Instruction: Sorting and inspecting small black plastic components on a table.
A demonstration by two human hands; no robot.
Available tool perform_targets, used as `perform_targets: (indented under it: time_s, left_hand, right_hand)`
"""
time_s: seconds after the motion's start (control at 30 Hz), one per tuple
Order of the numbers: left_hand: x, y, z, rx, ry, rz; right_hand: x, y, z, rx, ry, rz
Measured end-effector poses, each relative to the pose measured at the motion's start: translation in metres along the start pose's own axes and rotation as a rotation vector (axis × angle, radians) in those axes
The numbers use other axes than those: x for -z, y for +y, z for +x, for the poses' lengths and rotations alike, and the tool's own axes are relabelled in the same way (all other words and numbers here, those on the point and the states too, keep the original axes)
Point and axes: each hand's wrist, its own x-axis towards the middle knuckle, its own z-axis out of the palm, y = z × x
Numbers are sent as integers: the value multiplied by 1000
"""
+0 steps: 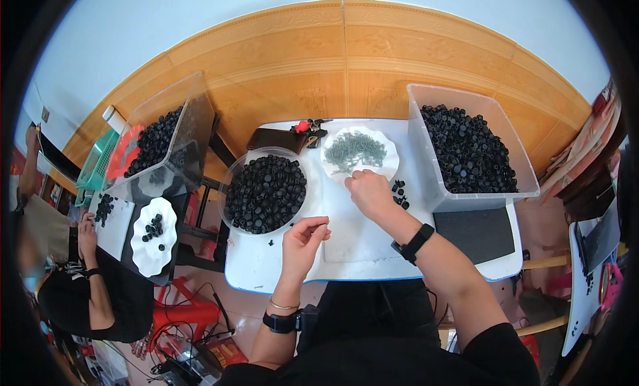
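Note:
My left hand (305, 246) is held over the near edge of the white table, thumb and fingertips pinched together. Anything between them is too small to make out. At the near rim of a white scalloped plate (335, 173), my right hand (370, 194) has its fingers closed and pointing down, with the tips hidden. On that plate lies a heap of thin grey-green pieces (356, 151), perhaps small springs or pins. Several small black caps (399, 194) lie loose just right of my right hand. Left of the plate stands a round clear tub (229, 216) full of black round caps (266, 193).
A large clear bin (466, 201) of black parts stands at the right, behind a dark mat (474, 234). A brown wallet-like case (276, 140) and keys (314, 130) lie at the back. At left, a co-worker's hand (87, 236) is near another scalloped plate (165, 259) and bin (174, 163).

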Motion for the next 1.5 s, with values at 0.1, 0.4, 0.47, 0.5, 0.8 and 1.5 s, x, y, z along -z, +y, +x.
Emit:
perform_targets:
  time_s: [0.1,0.4,0.47,0.5,0.8,1.5]
  left_hand:
    - [2,2,-1,-16,36,-24]
    - [-3,7,-3,-81,73,-39]
    - [-6,7,-3,-83,59,-72]
    - [-7,8,-3,-81,60,-70]
    - [-11,6,-10,34,-4,-205]
    - [-20,-6,-7,108,-222,-20]
  right_hand:
    - [16,-11,-19,73,19,-13]
    - [35,-47,-93,235,-15,103]
    - [36,-45,-97,255,-11,152]
    - [39,-41,-96,169,-13,335]
    - [22,11,-77,-110,-91,243]
    - [29,11,-85,-301,107,664]
